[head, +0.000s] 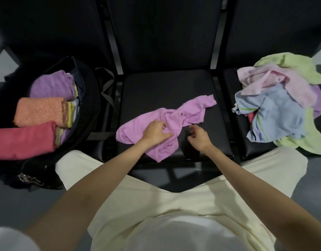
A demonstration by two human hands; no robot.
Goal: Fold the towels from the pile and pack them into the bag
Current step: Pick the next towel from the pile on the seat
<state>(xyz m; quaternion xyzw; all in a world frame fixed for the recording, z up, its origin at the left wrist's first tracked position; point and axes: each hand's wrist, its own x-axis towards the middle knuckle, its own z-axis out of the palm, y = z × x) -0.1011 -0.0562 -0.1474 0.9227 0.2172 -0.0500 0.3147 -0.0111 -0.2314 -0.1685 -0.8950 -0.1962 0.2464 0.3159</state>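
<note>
Pink-lilac towel (pixel 165 122) lies crumpled on the middle black seat (pixel 149 87) of the bench, one end trailing toward the far right corner, the other bunched near the front edge. Left hand (pixel 155 132) sits on top of it, fingers curled into the cloth, grip closed on a fold near the towel's middle. Right hand (pixel 199 137) hangs just beside the towel over bare seat, fingers loosely bent, holding nothing, grip open; whether its fingertips touch the cloth edge, can't tell.

Black bag (pixel 87 98) stands open on the seat to the left. Inside: folded purple towel (pixel 51 86) at the back, folded orange towel (pixel 40 111) in the middle, folded red towel (pixel 24 140) nearest the front. More folded edges, yellowish and lilac, show stacked to their right. Metal clip (pixel 29 178) hangs at the bag's front.

Unfolded pile (pixel 281 105) on the right seat: pale green towel (pixel 304 142) underneath, light blue striped towel (pixel 275 116) at front, pale pink towel (pixel 275 78) on top, a bit of purple at the right side.

Person wears cream shorts (pixel 174 205), knees against the bench.
</note>
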